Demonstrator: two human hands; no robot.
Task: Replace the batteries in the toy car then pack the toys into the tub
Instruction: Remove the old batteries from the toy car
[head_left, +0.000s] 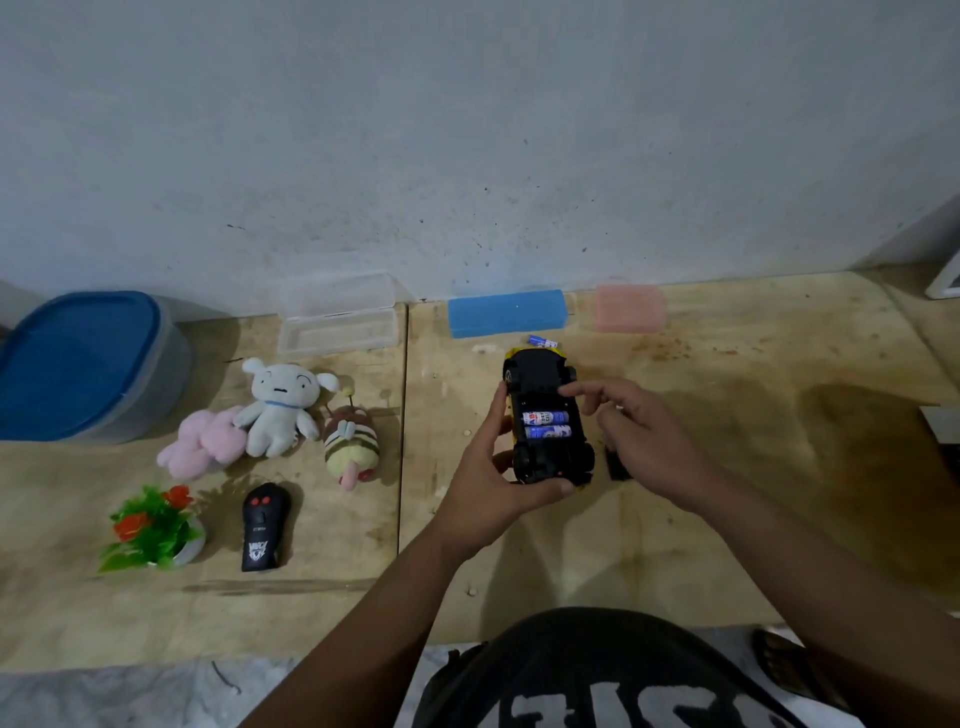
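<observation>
While the battery swap is going on over at the right, the tub (78, 364) is sitting at the far left of the bench (727, 519) with its blue lid on, so it's needing opening before anything's getting packed. Next to it the plushies are lying in a bunch: a pink one (200, 447), a white one (278, 410) partly on top of it, and a striped one (350, 447) just beside. Those are looking soft and light, so grabbing anywhere should work. Below them a fake plant (150, 527) and the black remote (265, 527) are lying near each other; the remote's carrying some small print and a logo, too blurry for me to be reading.

Moving right, the left hand (493, 467) is gripping the car (545, 415), fingers curled round its side and rear end, holding it upside down just above the bench. Two batteries (545, 424) are sitting side by side in the open bay, blue and white labels with red lettering I can't make out. I'm guessing the car's light, hard plastic, a bit slick, so holding it by the sides between the wheels is looking sensible. The right hand (634, 431) is hovering at the car's right edge, fingers loosely bent and holding nothing as far as I can tell. A loose battery (543, 341) is lying behind the car, with clear, blue and pink cases along the wall.
</observation>
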